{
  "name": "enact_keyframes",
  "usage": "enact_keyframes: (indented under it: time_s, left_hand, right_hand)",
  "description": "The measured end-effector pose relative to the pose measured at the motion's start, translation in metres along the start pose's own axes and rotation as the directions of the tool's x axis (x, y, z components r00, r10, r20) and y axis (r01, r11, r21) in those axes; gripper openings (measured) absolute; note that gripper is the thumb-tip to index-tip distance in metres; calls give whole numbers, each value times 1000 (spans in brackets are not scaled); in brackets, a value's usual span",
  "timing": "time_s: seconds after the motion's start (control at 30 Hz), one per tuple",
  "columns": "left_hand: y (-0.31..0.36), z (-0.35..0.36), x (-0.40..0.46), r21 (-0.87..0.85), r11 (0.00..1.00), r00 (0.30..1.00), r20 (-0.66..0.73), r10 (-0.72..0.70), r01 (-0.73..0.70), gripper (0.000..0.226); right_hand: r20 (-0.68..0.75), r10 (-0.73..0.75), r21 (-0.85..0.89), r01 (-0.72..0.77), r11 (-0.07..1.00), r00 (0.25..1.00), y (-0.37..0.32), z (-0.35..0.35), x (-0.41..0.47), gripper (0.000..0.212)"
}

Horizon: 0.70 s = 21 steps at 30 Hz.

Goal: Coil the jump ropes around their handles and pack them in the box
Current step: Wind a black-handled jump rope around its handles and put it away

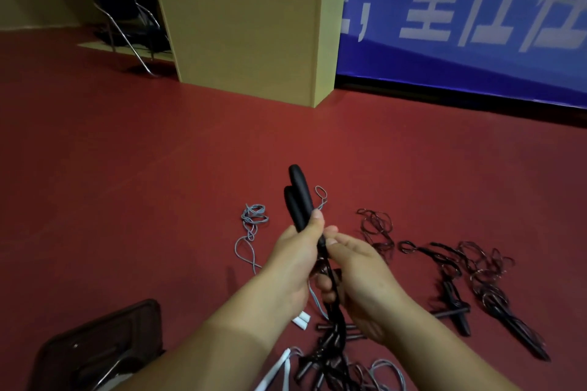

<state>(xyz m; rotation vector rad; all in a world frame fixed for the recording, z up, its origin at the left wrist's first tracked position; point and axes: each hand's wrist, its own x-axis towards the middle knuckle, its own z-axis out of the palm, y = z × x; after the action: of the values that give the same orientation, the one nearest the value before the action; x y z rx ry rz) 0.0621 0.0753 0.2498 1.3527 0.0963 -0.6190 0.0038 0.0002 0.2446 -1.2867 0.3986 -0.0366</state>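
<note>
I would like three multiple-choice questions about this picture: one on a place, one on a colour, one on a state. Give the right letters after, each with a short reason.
1. Where does the grey rope lie?
A. on the floor left of the hands
B. on the chair
C. on top of the wooden box

2. What colour are the two handles held up?
A. white
B. black
C. red

3. What is the left hand doing?
A. resting flat on the floor
B. hanging empty
C. gripping the handles

Answers: 1 A, it lies looped on the red floor; 2 B, both are dark black; 3 C, its thumb and fingers wrap them, while the right hand holds the rope below.
</note>
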Motion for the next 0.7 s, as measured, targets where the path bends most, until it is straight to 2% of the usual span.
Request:
enact_keyframes:
  time_s: [0.13, 0.3, 0.47, 0.7]
  left_hand:
    - [8, 1, 12, -76, 996, 999, 1, 52, -52, 27]
    - [7, 1, 19, -69, 995, 998, 17, 68, -66, 32]
    - [13, -3, 18, -40, 996, 995, 62, 82, -80, 27]
    - [12, -15, 8, -117, 992, 995, 73, 62, -53, 23]
  right_hand:
    - [5, -9, -28, 9, 1000, 1000, -4, -4, 11, 32]
    - [-16, -6, -70, 4, 998, 1000, 5, -5, 13, 35]
    - [-3, -32, 9, 32, 999, 999, 6, -1, 16, 37]
    - [13, -95, -114, 96, 989, 995, 10, 6, 6, 31]
